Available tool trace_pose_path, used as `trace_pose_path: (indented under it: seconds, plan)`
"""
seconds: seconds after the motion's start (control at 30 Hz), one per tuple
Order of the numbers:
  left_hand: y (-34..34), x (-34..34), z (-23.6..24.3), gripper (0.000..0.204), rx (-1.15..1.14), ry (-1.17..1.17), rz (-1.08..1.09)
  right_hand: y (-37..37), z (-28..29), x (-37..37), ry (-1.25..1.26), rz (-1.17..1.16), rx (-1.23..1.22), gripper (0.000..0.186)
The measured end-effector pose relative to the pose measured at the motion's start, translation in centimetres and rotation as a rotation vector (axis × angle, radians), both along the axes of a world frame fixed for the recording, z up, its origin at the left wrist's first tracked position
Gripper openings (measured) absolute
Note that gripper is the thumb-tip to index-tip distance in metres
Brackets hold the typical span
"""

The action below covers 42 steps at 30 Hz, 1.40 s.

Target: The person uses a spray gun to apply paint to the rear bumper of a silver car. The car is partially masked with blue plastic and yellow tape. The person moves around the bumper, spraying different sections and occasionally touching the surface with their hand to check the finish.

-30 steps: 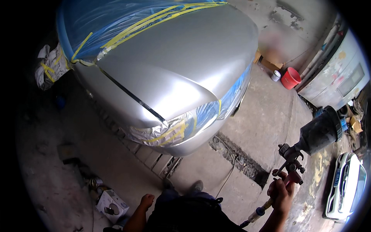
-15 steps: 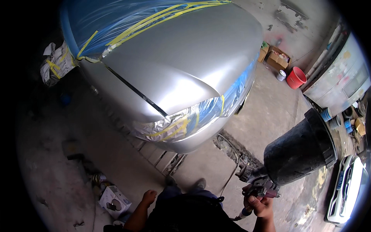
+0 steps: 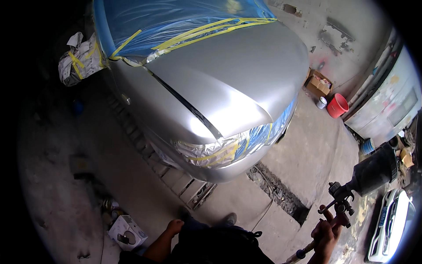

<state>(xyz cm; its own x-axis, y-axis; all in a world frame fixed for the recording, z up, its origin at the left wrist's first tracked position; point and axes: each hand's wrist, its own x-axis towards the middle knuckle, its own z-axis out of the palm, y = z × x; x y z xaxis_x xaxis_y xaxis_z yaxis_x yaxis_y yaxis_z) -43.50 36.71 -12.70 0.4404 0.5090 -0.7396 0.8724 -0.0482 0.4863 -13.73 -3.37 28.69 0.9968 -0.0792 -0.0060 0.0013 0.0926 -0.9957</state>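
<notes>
The left hand [image 3: 175, 226] hangs near the person's waist, fingers curled in. At lower right, the right hand's [image 3: 326, 233] fingers wrap the grip of a gravity-feed spray gun [image 3: 340, 203]. Its nozzle points up-left, carward; the black cup's [image 3: 372, 170] long axis slants up-right. Beyond lies the silver hood [image 3: 224, 79].

This is a car paint workshop. A silver-grey car [image 3: 206, 83] has its windscreen covered by translucent blue plastic film [image 3: 176, 22] edged with yellow adhesive tape [image 3: 127, 43]. Right of the car, a black spray gun with a round cup [image 3: 362, 178] is held in the right hand [image 3: 325, 234]; farther right of the car, a red plastic bucket [image 3: 337, 106] stands on bare, grey concrete floor [image 3: 316, 149] near a stained, peeling wall [image 3: 321, 22].
</notes>
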Motion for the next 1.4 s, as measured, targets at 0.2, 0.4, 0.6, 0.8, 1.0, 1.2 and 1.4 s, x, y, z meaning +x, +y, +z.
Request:
trace_pose_path:
  seconds: [0.2, 0.4, 0.6, 0.8, 1.0, 1.2, 1.4]
  plan:
    - [5.4, 0.7, 0.2, 0.037, -0.096, 0.069, 0.028, 7.7, 5.3, -3.2, 0.037, -0.026, -0.123, 0.058]
    - [14.2, -4.9, -2.9, 0.043, -0.121, 0.042, -0.034, 19.0, 10.5, -6.6, 0.028, 0.067, -0.157, 0.046]
    - [21.7, -8.2, -2.2, 0.039, -0.14, 0.102, 0.005, 27.8, 14.7, -8.1, -0.025, 0.357, -0.048, 0.05]
    - [22.1, -7.3, -4.1, 0.033, -0.256, -0.031, 0.111, 31.2, 16.1, -8.0, -0.04, 0.378, -0.003, 0.045]
    - [19.3, -6.0, -6.1, 0.023, -0.326, -0.11, 0.051, 25.7, 14.3, -7.6, -0.002, 0.108, -0.114, 0.022]
    - [17.2, -5.2, -2.0, 0.027, -0.243, 0.037, -0.066, 15.9, 10.5, -8.1, 0.16, -0.125, -0.126, 0.024]
    - [17.1, -6.6, -4.7, 0.036, -0.054, -0.018, -0.146, 9.0, 6.4, -9.1, 0.17, -0.276, -0.099, 0.04]
